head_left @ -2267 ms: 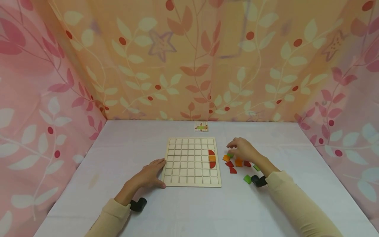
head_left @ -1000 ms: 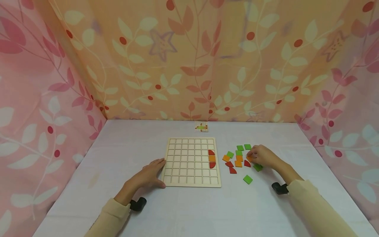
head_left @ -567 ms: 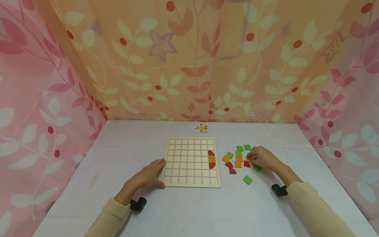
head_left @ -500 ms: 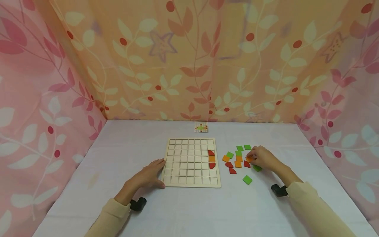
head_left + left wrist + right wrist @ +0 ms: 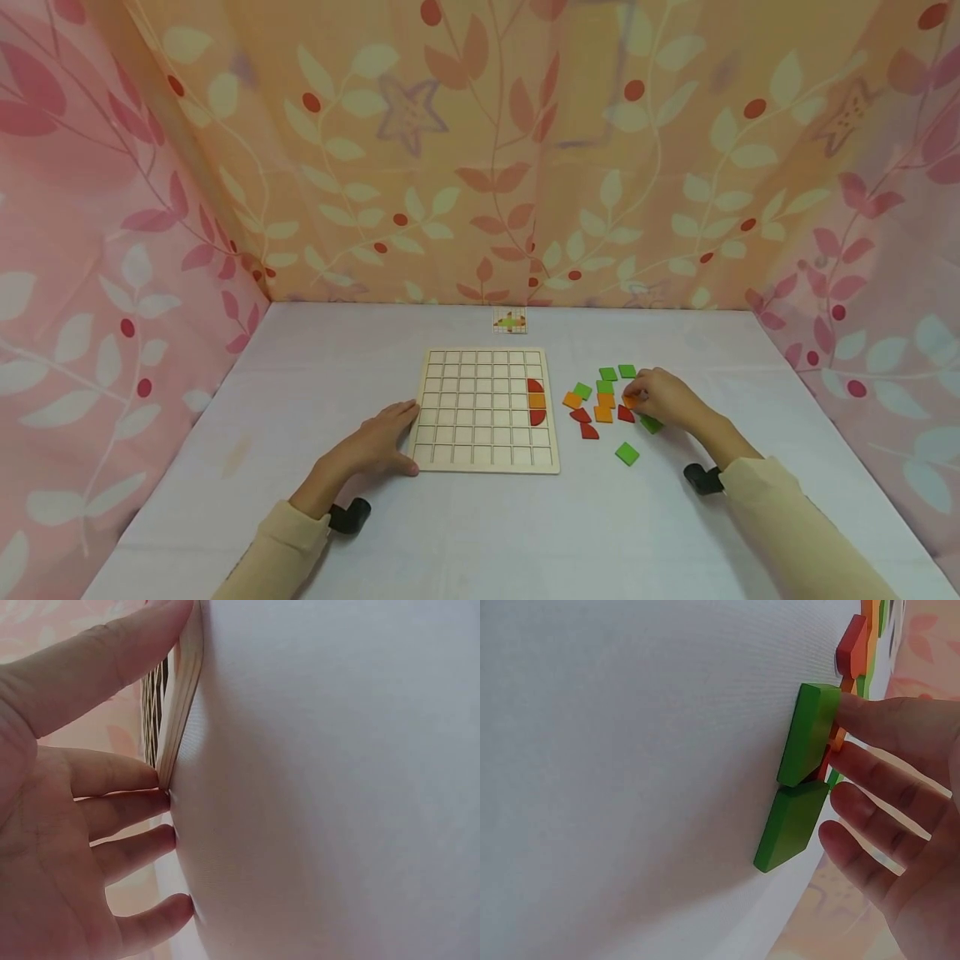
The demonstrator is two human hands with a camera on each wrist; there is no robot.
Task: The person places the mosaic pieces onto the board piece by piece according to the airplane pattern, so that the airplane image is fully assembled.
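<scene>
My left hand (image 5: 375,439) rests at the left edge of a square wooden grid board (image 5: 465,410), with the thumb by its near corner. In the left wrist view, relaxed fingers touch the board's side. The board carries an orange square (image 5: 537,402) between two red quarter-round pieces (image 5: 535,386) in its right column. Right of the board, my right hand (image 5: 663,393) pinches an orange square tile (image 5: 630,402) between thumb and forefinger, low among the loose pieces. Two green tiles (image 5: 807,735) lie beside those fingers in the right wrist view.
Several loose green tiles (image 5: 627,371), orange tiles (image 5: 572,401) and red quarter-rounds (image 5: 589,431) lie scattered right of the board. One green tile (image 5: 627,453) sits nearer me. A small pattern card (image 5: 510,320) lies behind the board. Patterned curtains (image 5: 480,150) surround the white table (image 5: 480,533).
Since the earliest frame my right hand has moved right and slightly nearer, from over the green tiles to an orange one. During the last second it has barely moved. My left hand stays put.
</scene>
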